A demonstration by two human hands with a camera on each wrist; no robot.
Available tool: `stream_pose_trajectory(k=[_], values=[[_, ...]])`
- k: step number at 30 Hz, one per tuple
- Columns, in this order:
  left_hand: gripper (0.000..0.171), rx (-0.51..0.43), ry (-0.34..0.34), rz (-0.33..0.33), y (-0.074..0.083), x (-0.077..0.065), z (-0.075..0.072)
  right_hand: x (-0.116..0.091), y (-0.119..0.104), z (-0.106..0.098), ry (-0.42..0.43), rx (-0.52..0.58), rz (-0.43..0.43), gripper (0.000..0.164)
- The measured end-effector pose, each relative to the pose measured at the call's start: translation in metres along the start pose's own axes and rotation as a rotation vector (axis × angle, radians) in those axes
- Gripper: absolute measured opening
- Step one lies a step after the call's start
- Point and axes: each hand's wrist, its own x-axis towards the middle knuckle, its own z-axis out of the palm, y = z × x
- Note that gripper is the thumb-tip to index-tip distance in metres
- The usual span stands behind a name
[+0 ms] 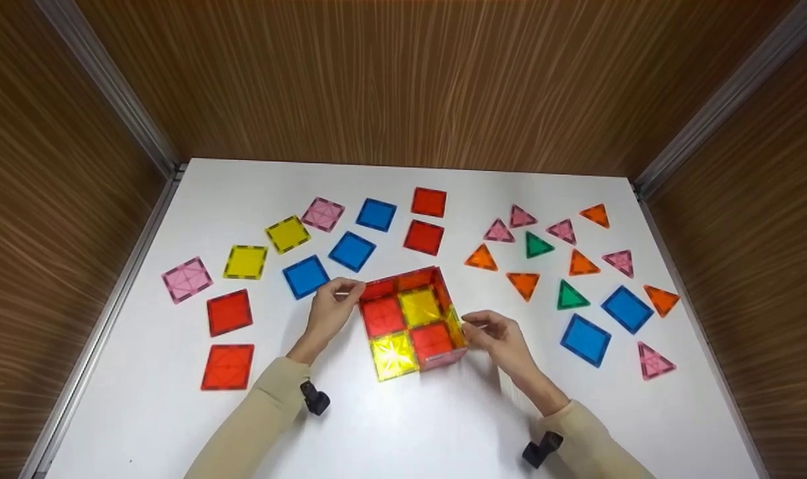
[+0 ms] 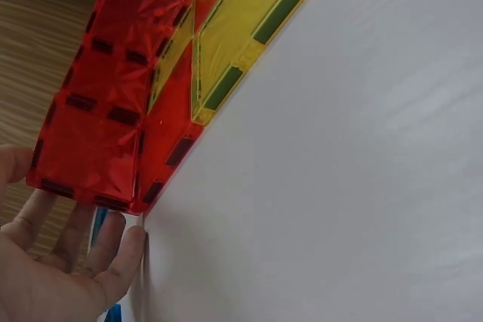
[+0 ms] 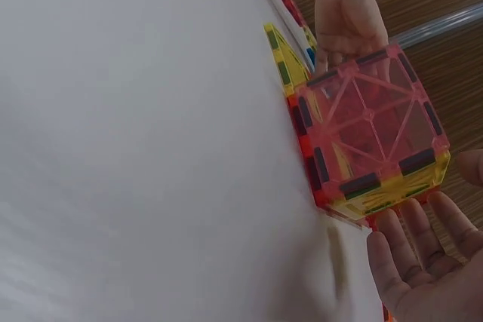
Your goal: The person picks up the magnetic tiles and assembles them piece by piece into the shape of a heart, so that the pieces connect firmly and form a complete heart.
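Note:
A box of translucent magnetic tiles (image 1: 383, 317) stands mid-table, its floor made of two red and two yellow squares. Red tiles form the far wall (image 2: 90, 148); the right wall (image 1: 454, 326) shows yellow. One pink square tile (image 3: 368, 115) stands upright at the near right. My left hand (image 1: 330, 316) touches the far wall's left end, fingertips partly hidden behind the red tile and thumb at its edge. On the other side my right hand (image 1: 503, 342) rests extended fingertips against the yellow wall, with the thumb (image 3: 472, 166) apart from it.
Loose square tiles lie left and behind, including a red square (image 1: 229, 313), a yellow square (image 1: 245, 262) and a blue square (image 1: 306, 276). Several triangles, such as an orange triangle (image 1: 524, 285), and blue squares (image 1: 585, 340) lie on the right. Wood-grain panels (image 1: 403, 86) enclose the table.

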Motion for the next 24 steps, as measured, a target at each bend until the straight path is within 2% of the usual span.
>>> stream_pose_trajectory(k=[4, 7, 10, 20, 24], values=[[0.027, -0.044, 0.036, -0.031, -0.004, -0.004, 0.001, 0.018, -0.004, 0.001, 0.013, 0.015, 0.009, 0.029], [0.028, -0.067, 0.028, -0.058, -0.004, -0.003, 0.002, 0.029, -0.005, 0.004, 0.028, 0.045, 0.022, 0.032], [0.028, -0.077, 0.010, -0.057, -0.004, 0.000, 0.003, 0.034, -0.006, 0.008, 0.038, 0.074, 0.033, 0.036], [0.031, -0.054, -0.059, -0.040, 0.004, 0.021, 0.009, 0.022, -0.004, 0.018, 0.071, 0.106, 0.027, 0.041], [0.033, -0.023, -0.064, -0.031, 0.008, 0.027, 0.010, 0.019, -0.004, 0.019, 0.067, 0.122, 0.022, 0.042]])
